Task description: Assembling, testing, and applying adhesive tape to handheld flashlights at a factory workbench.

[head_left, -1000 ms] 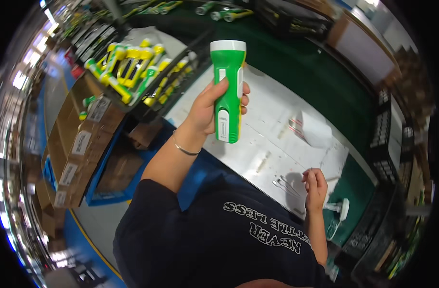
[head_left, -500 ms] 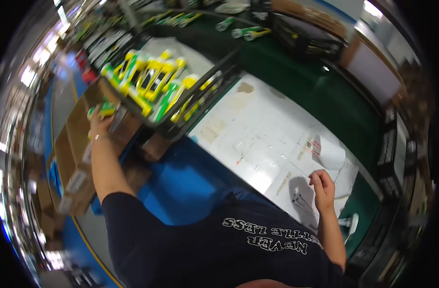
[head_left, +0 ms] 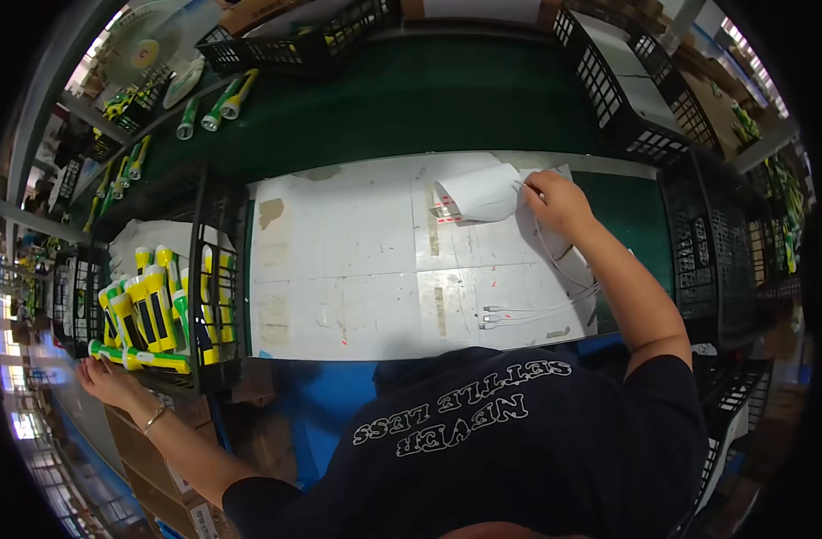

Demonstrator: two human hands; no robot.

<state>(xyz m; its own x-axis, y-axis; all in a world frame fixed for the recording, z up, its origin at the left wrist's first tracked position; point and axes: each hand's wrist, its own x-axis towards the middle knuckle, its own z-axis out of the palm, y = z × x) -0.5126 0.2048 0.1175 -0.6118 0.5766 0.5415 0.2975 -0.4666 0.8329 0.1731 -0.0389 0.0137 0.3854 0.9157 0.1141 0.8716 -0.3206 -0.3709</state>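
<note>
My left hand [head_left: 113, 382] is at the near left corner of a black plastic crate [head_left: 220, 359]. Its fingers are curled at the end of a green-and-yellow flashlight [head_left: 159, 362] lying along the near side; the grip is partly hidden. Several more yellow and green flashlights [head_left: 150, 310] are heaped in that crate. Over the white work surface [head_left: 339, 260], my right hand [head_left: 559, 205] pinches the end of a thin white cable [head_left: 548, 247], beside a curled white sheet [head_left: 487, 193]. Cable plugs [head_left: 494, 314] lie on the surface nearer to me.
Flashlights [head_left: 220, 108] lie on the green bench [head_left: 384, 108] at the far left. Black crates stand at the back right [head_left: 622, 99] and right [head_left: 716, 242]. Cardboard boxes [head_left: 150, 458] are below on the left, beside a blue surface [head_left: 330, 386].
The view has swung round to the right. My left hand has brought the flashlight from beside the cardboard box to the crate's near edge. My right hand has reached forward to the cable.
</note>
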